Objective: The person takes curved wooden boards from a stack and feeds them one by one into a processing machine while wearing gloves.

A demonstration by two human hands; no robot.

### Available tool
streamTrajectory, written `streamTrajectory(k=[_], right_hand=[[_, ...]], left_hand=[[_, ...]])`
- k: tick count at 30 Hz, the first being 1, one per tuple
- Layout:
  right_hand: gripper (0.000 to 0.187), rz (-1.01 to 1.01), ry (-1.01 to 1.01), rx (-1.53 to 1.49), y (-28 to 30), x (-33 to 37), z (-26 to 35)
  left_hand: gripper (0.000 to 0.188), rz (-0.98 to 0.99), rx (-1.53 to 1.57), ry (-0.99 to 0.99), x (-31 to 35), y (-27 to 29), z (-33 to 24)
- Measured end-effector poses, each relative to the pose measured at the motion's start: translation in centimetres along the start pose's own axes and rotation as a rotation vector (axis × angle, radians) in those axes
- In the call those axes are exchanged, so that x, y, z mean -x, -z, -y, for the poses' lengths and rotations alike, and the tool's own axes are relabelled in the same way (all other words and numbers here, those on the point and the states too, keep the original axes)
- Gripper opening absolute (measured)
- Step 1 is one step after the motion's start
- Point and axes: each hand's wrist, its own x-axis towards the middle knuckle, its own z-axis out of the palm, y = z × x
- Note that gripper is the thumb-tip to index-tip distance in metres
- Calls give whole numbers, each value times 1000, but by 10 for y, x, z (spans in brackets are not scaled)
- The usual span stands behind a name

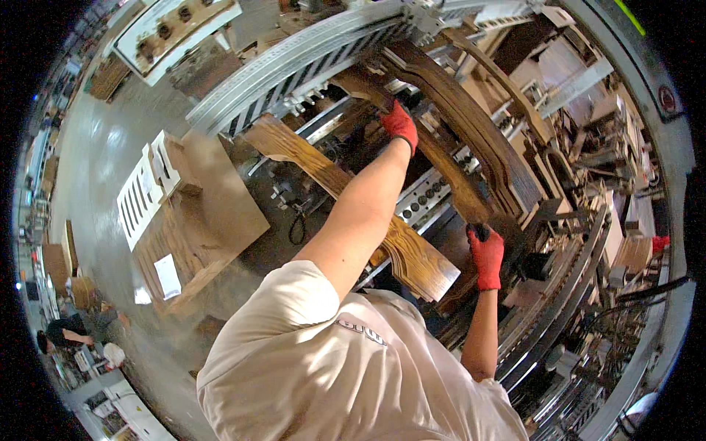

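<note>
Both my hands wear red gloves. My left hand reaches forward and is closed on the far part of a long curved brown wooden board. Nearer to me, my right hand grips the other end of that board, its dark fingertips over the edge. The board slants between them above a machine bed. To its right rests a stack of similar dark curved boards. Left of it, under my left forearm, lies another stack of lighter brown curved boards.
A striped metal machine beam crosses beyond my hands. On the left stands a wooden-topped stand carrying a slotted white piece and a paper sheet. Rails run along the right. A person is far off at lower left.
</note>
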Motion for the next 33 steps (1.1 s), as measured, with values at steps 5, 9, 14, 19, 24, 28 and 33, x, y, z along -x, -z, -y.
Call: streamTrajectory(k=[5, 9, 14, 19, 24, 28, 33], right_hand=[[32, -12, -23, 131, 8, 3, 7], [30, 44, -8, 79, 19, -2, 26], [28, 23, 18, 74, 15, 1, 14], [27, 33, -8, -7, 16, 0, 24], [27, 61, -55, 19, 15, 0, 20], [28, 86, -52, 35, 15, -2, 15], [29, 46, -47, 26, 9, -4, 1]], left_hand=[[81, 2, -381, 76, 4, -9, 12], [82, -75, -258, 93, -3, -9, 13], [83, -74, -124, 244, 22, -10, -19], [82, -65, -85, 239, 9, -7, -6], [81, -75, -137, 211, 17, -9, -9], [79, -115, -196, 172, 27, -9, -24], [71, -64, -116, 154, 30, -6, -32]])
